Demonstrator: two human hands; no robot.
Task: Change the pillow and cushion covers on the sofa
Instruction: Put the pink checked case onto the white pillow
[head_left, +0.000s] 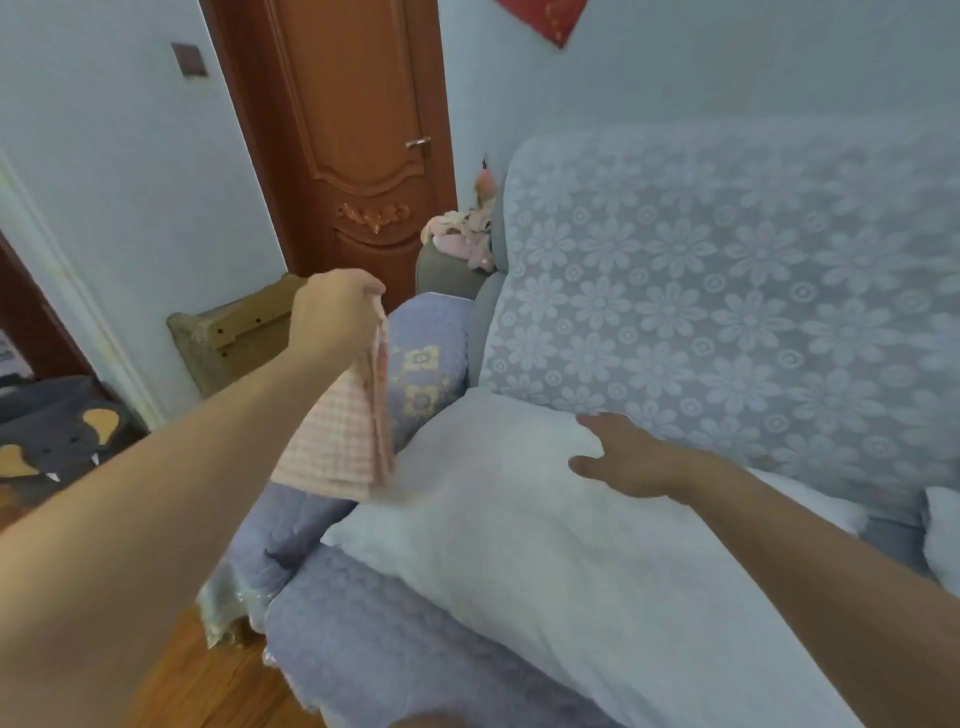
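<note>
Far left on the floor, a dark elephant-face mat (57, 431); behind it a wooden crate (234, 332) against the wall, then the brown door (353, 130). Your left hand (332, 306) is raised over the sofa's left armrest (426, 358), fingers curled tight round the top of a pink checked cover (337, 431) that hangs folded below it. The bare white pillow (519, 545) lies on the sofa seat (374, 639) near its left end, leaning toward the floral-lace backrest (727, 291). Your right hand (623, 462) rests flat on the pillow's upper edge, fingers spread, gripping nothing.
</note>
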